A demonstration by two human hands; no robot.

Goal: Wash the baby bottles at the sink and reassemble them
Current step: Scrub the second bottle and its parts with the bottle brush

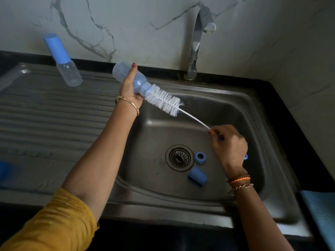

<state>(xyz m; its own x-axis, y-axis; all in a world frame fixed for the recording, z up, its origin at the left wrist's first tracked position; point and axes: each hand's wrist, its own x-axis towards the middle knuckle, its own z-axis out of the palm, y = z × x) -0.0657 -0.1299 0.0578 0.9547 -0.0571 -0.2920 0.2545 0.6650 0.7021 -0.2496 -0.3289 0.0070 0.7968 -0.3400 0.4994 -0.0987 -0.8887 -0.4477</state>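
My left hand point(129, 86) grips an open clear-blue baby bottle point(125, 74), held tilted over the sink's left edge with its mouth toward the basin. A white bottle brush point(164, 99) has its tip in the bottle mouth, and most of the bristles are outside. My right hand point(229, 144) holds the brush's blue handle over the basin. A blue screw ring point(200, 157) and a blue cap point(197, 176) lie on the sink floor right of the drain point(179, 157). A second bottle point(62, 59), capped in blue, stands on the draining board at the back left.
The steel sink point(181, 194) has a ridged draining board point(54, 120) on its left. A chrome tap point(196, 42) rises behind the basin, with no water visible. Black counter surrounds it. A blue object point(3, 170) shows at the left edge and a blue cloth point(320, 211) at the right edge.
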